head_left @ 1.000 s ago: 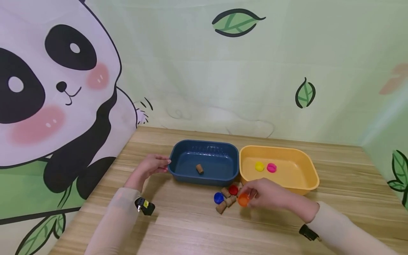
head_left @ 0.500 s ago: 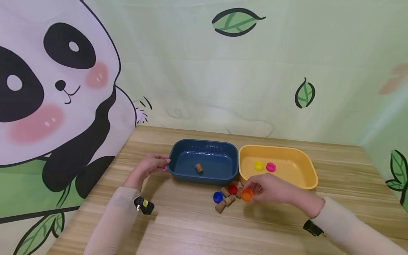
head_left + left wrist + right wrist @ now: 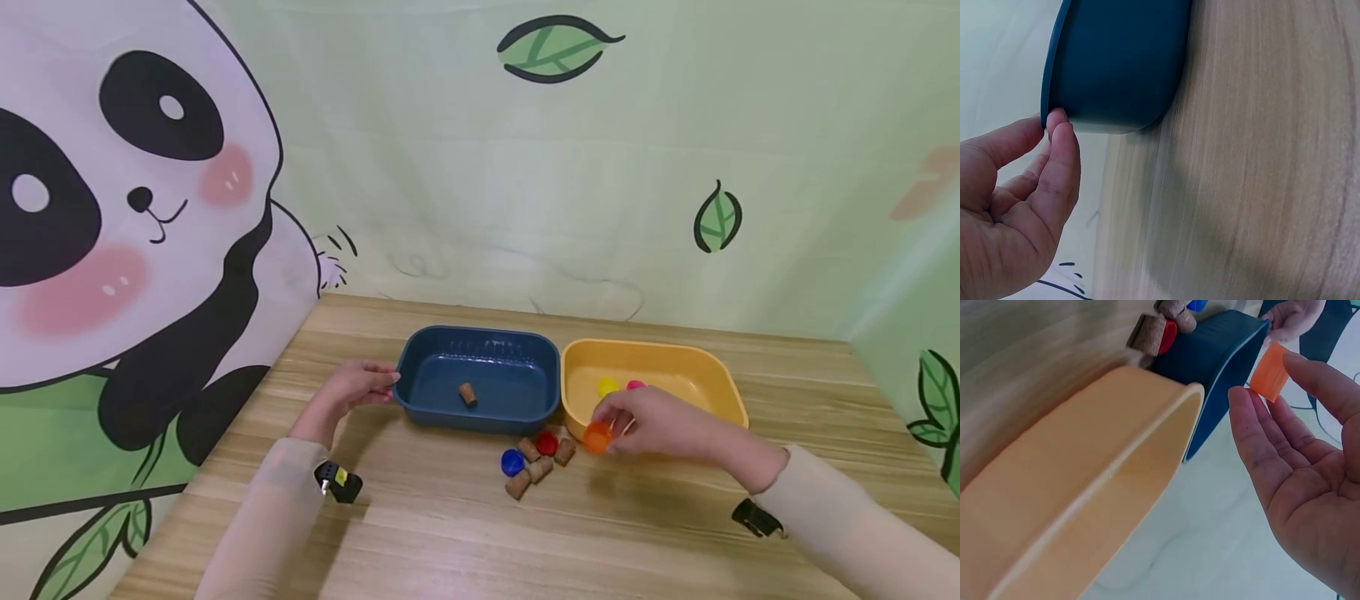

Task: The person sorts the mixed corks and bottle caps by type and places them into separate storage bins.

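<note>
Left hand [image 3: 352, 392] pinches blue tray [image 3: 472, 419] by its left rim, fingers narrow. Right hand [image 3: 660, 423] pinches orange cap [image 3: 597, 437] between thumb and fingertips, off the tabletop [image 3: 420, 525], near yellow tray's [image 3: 697, 385] front-left corner. Trays side by side toward tabletop's back edge. Faint marks [image 3: 491, 347] on blue tray's far inner wall, too small to read.

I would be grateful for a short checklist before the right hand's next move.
1. Orange cap pinched by right hand: ok.
2. Orange cap clear of yellow tray: ok, apart in right wrist view.
3. Left hand pinching blue tray: ok.
4. Yellow tray holds only caps: cannot tell; yellow cap and pink cap show, right hand hides part.
5. Red cap, blue cap and loose corks off table: not ok.
</note>
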`<action>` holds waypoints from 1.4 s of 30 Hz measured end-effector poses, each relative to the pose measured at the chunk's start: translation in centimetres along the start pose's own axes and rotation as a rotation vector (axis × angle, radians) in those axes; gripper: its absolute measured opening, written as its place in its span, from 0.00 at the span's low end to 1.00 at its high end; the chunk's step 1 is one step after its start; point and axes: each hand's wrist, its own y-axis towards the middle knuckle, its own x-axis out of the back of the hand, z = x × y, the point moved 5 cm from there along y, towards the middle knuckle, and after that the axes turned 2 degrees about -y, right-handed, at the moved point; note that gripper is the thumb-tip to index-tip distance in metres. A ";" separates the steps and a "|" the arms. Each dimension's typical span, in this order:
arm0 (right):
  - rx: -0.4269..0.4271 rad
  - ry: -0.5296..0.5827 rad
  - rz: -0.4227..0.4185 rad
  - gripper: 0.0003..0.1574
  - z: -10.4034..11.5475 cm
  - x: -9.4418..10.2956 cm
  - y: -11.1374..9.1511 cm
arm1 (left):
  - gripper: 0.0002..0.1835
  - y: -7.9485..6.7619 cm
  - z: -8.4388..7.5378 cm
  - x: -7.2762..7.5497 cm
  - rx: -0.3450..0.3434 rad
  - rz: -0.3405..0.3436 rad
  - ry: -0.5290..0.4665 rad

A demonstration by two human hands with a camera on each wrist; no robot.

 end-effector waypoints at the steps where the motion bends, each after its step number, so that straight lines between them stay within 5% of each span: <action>1: 0.002 -0.007 -0.007 0.18 0.0 0.2 0.0 | 0.22 0.0 0.0 0.0 0.001 -0.001 -0.002; 42: -0.094 -0.002 -0.024 0.21 -3.8 7.2 1.0 | 0.22 -0.1 -0.1 0.2 0.034 -0.012 0.021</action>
